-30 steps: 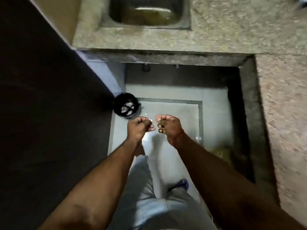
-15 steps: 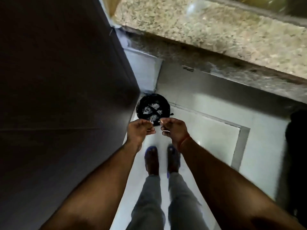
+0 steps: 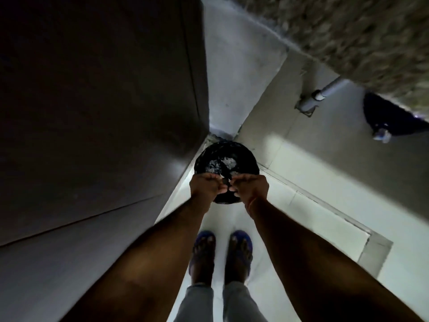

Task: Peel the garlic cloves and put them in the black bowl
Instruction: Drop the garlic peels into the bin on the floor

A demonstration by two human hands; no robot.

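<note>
Left hand (image 3: 205,188) and right hand (image 3: 249,187), both clenched, fingertips nearly touching, held above a round black bin (image 3: 226,162) with pale scraps; grip contents unclear.

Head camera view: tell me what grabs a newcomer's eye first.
Two hands, the left hand and right hand, meet fingertip to fingertip at centre frame, pinching something too small to identify. Directly below them a round black container with pale scraps inside stands on the pale tiled floor, in the corner by a dark wall.

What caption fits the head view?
Both hands, left and right, pinch something small above a black bin on the floor.
</note>
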